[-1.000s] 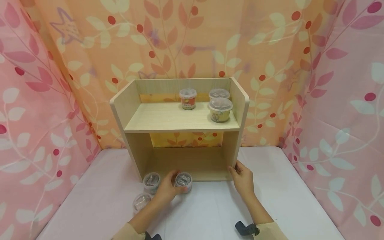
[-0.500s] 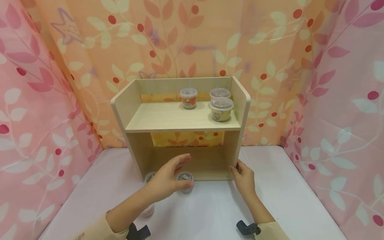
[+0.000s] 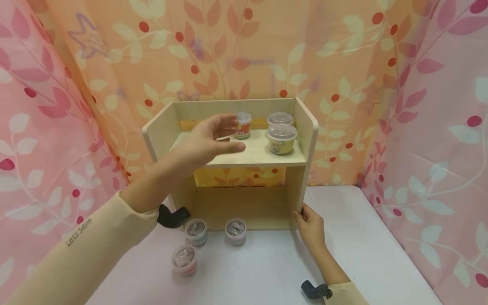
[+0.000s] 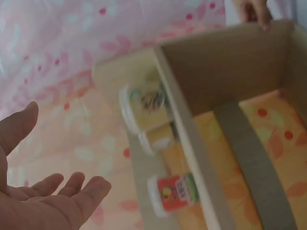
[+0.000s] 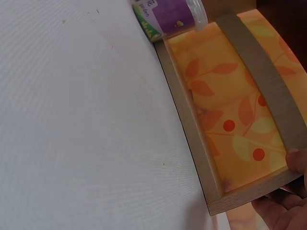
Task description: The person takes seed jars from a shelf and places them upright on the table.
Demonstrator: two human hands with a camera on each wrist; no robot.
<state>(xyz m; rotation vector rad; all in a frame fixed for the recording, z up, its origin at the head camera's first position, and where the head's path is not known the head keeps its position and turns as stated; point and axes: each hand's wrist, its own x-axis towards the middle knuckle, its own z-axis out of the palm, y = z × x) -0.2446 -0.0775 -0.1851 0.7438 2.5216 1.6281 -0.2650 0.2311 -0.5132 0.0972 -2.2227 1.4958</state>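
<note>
My left hand (image 3: 203, 140) is raised in front of the upper board of a small wooden shelf (image 3: 228, 164). Its fingers and thumb are spread and hold nothing. Nearest to it stands a tub with a red label (image 3: 244, 127), partly covered by the fingertips in the head view. To the right, a yellow tub with a clear lid (image 3: 282, 142) stands before a similar tub (image 3: 280, 118). My right hand (image 3: 310, 226) grips the front edge of the right side panel low down; in the right wrist view its thumb and fingers (image 5: 283, 206) lie on either side of the panel.
Three lidded tubs stand on the white tabletop before the shelf: a purple-labelled tub (image 3: 236, 232), a second tub (image 3: 196, 233) left of it, and a pinkish tub (image 3: 184, 260) nearer the front. Patterned curtains (image 3: 228, 51) hang behind and at both sides.
My left hand has let go of the tub at the shelf's front and risen to the upper board. That tub stays on the table. The right hand keeps its place.
</note>
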